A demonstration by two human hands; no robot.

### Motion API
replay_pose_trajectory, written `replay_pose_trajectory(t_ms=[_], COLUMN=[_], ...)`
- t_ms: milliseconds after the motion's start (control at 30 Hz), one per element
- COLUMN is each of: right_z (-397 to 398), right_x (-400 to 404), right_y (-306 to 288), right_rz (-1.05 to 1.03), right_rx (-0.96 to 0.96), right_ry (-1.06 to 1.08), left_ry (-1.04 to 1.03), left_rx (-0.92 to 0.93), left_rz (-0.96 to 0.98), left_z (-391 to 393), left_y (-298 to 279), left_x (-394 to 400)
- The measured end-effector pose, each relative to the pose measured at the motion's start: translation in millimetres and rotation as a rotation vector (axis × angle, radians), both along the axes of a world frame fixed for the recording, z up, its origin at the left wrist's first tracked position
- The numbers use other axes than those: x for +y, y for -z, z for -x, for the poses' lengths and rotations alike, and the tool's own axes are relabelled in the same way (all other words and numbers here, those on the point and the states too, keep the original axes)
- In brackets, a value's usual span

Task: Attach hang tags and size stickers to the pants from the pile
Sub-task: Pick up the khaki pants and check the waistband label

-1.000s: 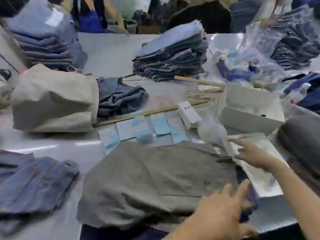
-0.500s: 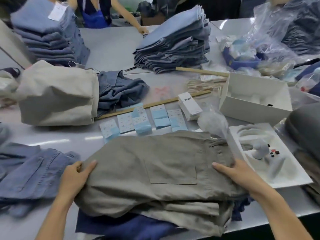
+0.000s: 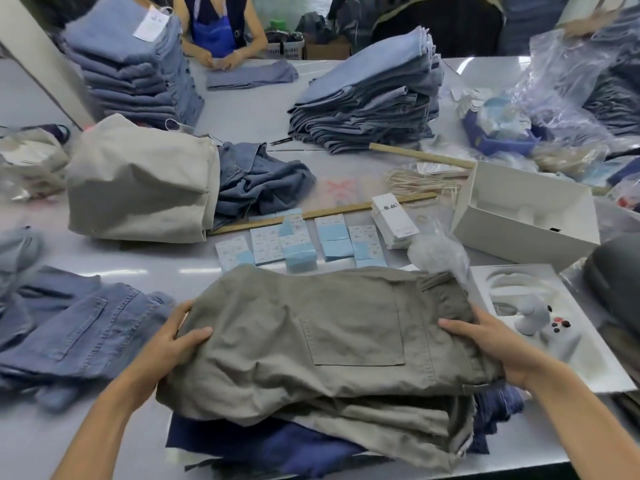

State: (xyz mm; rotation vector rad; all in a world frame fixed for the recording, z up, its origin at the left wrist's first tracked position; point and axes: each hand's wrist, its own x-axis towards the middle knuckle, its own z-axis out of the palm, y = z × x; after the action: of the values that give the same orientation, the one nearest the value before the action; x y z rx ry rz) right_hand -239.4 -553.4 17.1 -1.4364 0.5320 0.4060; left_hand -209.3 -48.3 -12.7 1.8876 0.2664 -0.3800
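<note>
Head view: folded grey-green pants lie on top of a small pile at the near edge of the table, back pocket facing up, with dark blue cloth showing beneath. The left hand grips the left end of the fold, thumb on top and fingers tucked under the edge; the right hand holds the waistband end the same way. So both hands are closed on the pants, one at each side. Just beyond the garment sit rows of blue-and-white size stickers, a stack of white hang tags beside them, and a bundle of pale tag strings further back. A white tray lies close to the right hand.

Judging by the two-handed grip, the step in hand is squaring up the top pair — no tag or sticker shows on it yet. The next move likely calls for freeing one hand to reach forward to the tags or stickers while the other keeps the pants flat.

Against half a second ago, the left thumb has come further onto the cloth, and the right hand has curled from lying fairly flat into a firmer hold on the waistband end.
</note>
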Motion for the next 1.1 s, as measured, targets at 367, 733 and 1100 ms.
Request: replay_pose_trajectory(t_ms=[367,733,1100], right_z=[-14,30,-41], right_x=[-21,21,92], right_y=[-49,-29,-137], right_rz=[-0.030,0.210,0.046], right_rx=[-0.123,-0.076,-0.375], right_ry=[0.157,0.019,-0.165], left_ry=[-0.229,-0.425,0.224], left_rx=[-0.165,-0.186,-0.634], left_rz=[0.469,-0.661,-0.023], left_z=[18,71,45], left_y=[-38,38,-104], left_x=[10,5,-256])
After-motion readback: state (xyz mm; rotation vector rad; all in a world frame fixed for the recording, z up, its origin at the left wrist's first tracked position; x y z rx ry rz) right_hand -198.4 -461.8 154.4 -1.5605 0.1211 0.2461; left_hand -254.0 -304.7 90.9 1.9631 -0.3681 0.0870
